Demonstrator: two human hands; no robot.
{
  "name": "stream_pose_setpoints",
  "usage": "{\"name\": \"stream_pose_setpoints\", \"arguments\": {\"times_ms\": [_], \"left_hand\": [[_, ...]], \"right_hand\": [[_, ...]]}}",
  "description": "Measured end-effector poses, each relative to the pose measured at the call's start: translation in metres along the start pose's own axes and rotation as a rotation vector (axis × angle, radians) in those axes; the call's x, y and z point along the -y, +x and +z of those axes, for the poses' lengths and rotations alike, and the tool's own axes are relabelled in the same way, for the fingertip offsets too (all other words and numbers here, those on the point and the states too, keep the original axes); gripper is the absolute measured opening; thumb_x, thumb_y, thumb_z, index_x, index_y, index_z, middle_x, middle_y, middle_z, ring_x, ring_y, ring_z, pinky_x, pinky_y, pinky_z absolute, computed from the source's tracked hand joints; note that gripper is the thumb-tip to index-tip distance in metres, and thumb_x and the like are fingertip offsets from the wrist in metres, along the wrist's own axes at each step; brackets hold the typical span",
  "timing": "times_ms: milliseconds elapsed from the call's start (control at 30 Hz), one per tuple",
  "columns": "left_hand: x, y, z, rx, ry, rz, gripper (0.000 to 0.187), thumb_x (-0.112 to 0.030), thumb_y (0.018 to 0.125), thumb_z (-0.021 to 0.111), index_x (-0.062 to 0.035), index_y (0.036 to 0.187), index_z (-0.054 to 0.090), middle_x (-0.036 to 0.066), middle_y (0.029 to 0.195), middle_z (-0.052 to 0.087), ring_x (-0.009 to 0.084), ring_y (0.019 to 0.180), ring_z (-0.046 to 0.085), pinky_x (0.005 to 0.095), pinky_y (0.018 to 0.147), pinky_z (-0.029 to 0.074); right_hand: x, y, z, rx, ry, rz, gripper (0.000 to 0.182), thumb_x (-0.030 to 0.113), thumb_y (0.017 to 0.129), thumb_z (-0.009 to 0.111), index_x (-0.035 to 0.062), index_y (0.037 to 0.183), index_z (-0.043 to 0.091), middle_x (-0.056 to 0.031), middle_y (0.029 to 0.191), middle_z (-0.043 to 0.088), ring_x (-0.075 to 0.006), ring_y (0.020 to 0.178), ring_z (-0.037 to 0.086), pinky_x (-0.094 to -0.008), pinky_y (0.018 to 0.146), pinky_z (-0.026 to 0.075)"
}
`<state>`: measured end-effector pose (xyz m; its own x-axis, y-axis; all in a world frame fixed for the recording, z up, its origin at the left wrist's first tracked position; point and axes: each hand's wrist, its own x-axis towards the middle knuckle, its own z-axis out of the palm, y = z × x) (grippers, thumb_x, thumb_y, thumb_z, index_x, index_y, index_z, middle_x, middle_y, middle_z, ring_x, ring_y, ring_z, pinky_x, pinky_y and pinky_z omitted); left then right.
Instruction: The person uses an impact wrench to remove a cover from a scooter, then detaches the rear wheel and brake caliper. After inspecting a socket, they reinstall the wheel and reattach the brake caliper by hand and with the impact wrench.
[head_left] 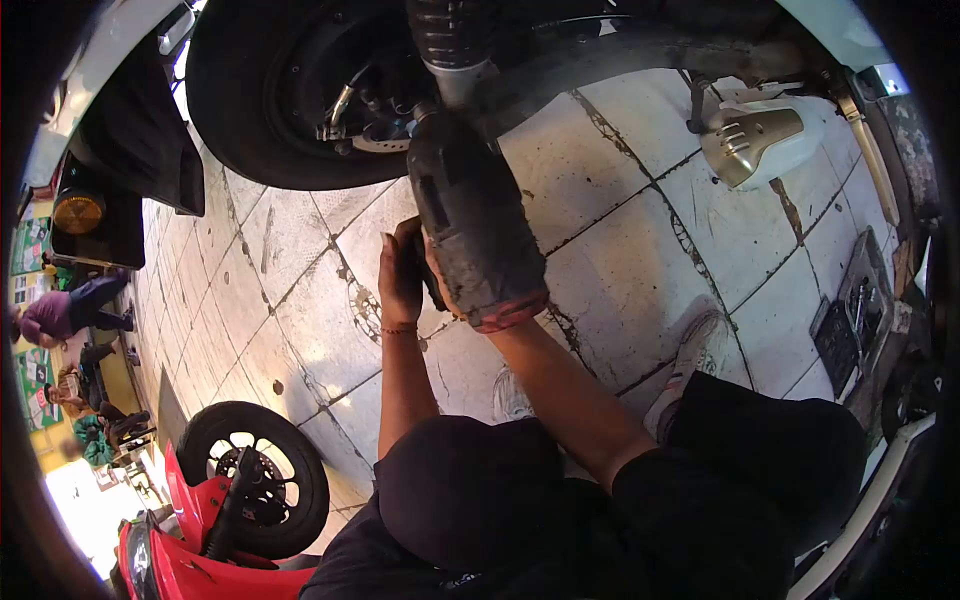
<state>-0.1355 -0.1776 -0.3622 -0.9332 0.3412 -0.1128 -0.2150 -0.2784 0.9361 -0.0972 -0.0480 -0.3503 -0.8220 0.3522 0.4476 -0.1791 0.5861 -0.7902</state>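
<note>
A bulky dark power tool (478, 225) with a worn casing and a reddish rear end points up at the hub area of a motorcycle wheel (270, 110), just below the ribbed shock absorber (447, 35). My right hand (434, 268) is mostly hidden behind the tool; part of it shows at the tool's left edge, wrapped round it. On the tool's left side is my left hand (402, 275), thumb up and fingers curled in shadow against a dark part of the tool. A thin bracelet circles the left wrist.
A swingarm or exhaust pipe (640, 75) crosses the top. A metal-and-white cover (755, 145) is at upper right, a tool case (850, 325) at right. At lower left is a red motorcycle's front wheel (252, 480). People (75, 310) are at far left. My shoes rest on the tiles.
</note>
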Motion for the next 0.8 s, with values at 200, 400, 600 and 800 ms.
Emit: {"name": "stream_pose_setpoints", "arguments": {"times_ms": [200,400,600,800], "left_hand": [[-0.042,0.014,0.029,-0.064,0.105,0.08,0.049,-0.035,0.099,0.047,0.0058,0.127,0.053,0.015,0.119,0.062,0.0206,0.113,0.056,0.0363,0.099,0.04],[-0.081,0.022,0.065,-0.007,-0.376,-0.1,0.044,-0.032,0.096,0.056,0.0065,0.119,0.058,0.013,0.106,0.065,0.0191,0.092,0.063,0.0324,0.083,0.05],[-0.07,0.029,0.041,-0.131,-0.432,-0.123,0.034,-0.026,0.088,0.07,0.0035,0.103,0.064,0.007,0.092,0.065,0.0151,0.082,0.06,0.029,0.072,0.052],[-0.069,0.049,0.034,-0.068,-0.525,-0.06,0.023,-0.024,0.089,0.068,-0.0025,0.099,0.065,0.004,0.089,0.067,0.0132,0.075,0.064,0.031,0.065,0.056]], "right_hand": [[0.028,-0.002,-0.031,0.019,0.189,-0.048,0.048,0.031,0.086,0.066,0.0053,0.126,0.058,-0.0185,0.125,0.058,-0.0376,0.117,0.053,-0.0462,0.102,0.039],[0.031,-0.01,-0.028,-0.022,-0.186,-0.213,0.043,0.025,0.088,0.066,0.0028,0.124,0.06,-0.0146,0.115,0.065,-0.0331,0.11,0.059,-0.0413,0.098,0.043],[0.018,-0.023,0.008,0.084,0.048,-0.117,0.044,0.027,0.09,0.063,0.0009,0.126,0.057,-0.0167,0.118,0.061,-0.0322,0.111,0.057,-0.0395,0.098,0.043],[0.004,-0.009,0.033,-0.072,0.33,0.004,0.043,0.026,0.091,0.062,0.0004,0.126,0.059,-0.0202,0.127,0.058,-0.0367,0.12,0.053,-0.0432,0.102,0.041]]}}
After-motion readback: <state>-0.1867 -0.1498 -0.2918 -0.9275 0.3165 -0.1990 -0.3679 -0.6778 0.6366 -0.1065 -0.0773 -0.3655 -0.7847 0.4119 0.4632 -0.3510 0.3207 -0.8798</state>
